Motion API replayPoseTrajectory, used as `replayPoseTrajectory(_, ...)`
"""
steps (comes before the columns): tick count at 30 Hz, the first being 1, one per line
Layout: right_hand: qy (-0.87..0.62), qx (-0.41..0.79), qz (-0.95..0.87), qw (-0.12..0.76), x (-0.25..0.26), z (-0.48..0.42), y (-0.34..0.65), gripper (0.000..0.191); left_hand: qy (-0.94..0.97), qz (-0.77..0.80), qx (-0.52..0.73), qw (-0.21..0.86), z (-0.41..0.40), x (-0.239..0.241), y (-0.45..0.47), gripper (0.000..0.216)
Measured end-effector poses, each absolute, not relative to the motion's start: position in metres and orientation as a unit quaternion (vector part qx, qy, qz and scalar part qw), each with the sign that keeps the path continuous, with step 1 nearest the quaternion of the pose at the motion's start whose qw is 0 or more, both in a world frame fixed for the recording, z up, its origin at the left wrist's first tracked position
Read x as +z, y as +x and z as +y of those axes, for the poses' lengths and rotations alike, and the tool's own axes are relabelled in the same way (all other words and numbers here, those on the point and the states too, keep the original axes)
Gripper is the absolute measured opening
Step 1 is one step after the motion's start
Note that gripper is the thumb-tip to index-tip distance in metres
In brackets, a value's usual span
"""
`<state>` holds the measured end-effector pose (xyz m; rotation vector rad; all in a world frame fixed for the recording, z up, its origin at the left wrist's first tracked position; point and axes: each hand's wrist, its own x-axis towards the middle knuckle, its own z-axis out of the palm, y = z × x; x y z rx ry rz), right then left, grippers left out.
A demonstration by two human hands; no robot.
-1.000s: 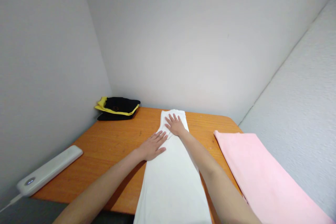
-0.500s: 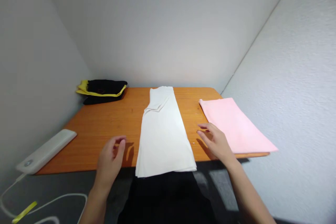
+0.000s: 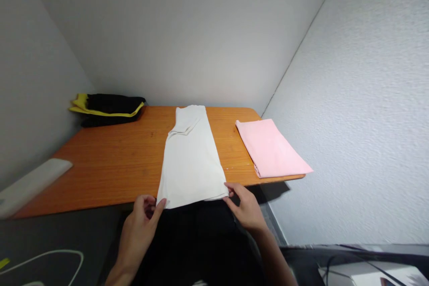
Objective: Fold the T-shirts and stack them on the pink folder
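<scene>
A long white folded cloth [image 3: 190, 157] lies down the middle of the orange wooden table [image 3: 110, 165], its near end hanging just over the front edge. My left hand [image 3: 140, 227] pinches the cloth's near left corner between thumb and fingers. At the near right corner, my right hand [image 3: 246, 208] grips the hem with curled fingers. Both hands are below the table's front edge.
A folded pink cloth [image 3: 270, 147] rests at the table's right end by the textured wall. A black and yellow folded pile [image 3: 107, 108] sits at the back left corner. A white flat device [image 3: 30, 183] lies at the left edge; a white cable [image 3: 50, 257] loops on the floor.
My hands left the cloth's far end, drew back past the table's front edge, then closed on the cloth's two near corners. The view pulled back and swung left.
</scene>
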<state>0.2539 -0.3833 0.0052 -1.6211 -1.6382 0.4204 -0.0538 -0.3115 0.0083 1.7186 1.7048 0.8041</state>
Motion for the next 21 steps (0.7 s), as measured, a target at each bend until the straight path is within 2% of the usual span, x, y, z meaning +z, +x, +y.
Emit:
replayPoseTrajectory(4,-0.627,0.105,-0.641,0.43,0.011,-0.383,0.244,0.021,0.626,0.624,0.346,0.314,-0.306,0.0,-0.053,0.045)
replayPoseTrajectory(8,-0.635,0.071,-0.62,0.456,0.016,-0.384,0.241,0.015,0.579,0.568,0.393,0.433,-0.305,-0.006,-0.056,0.04)
replayPoseTrajectory(11,-0.643,0.088,-0.613,0.45,0.011,-0.385,0.242,0.011,0.557,0.535,0.405,0.489,-0.307,-0.01,-0.057,0.036)
replayPoseTrajectory(14,-0.628,0.135,-0.635,0.429,0.008,-0.387,0.249,0.012,0.571,0.512,0.404,0.498,-0.31,-0.011,-0.06,0.03)
replayPoseTrajectory(16,-0.607,0.171,-0.666,0.398,0.01,-0.39,0.255,0.017,0.6,0.504,0.387,0.486,-0.311,-0.009,-0.065,0.027)
replayPoseTrajectory(18,-0.589,0.186,-0.702,0.353,0.012,-0.392,0.26,0.034,0.65,0.501,0.352,0.45,-0.312,-0.006,-0.071,0.028)
replayPoseTrajectory(21,-0.589,0.121,-0.743,0.294,0.006,-0.392,0.264,0.051,0.743,0.48,0.299,0.358,-0.311,-0.006,-0.081,0.038)
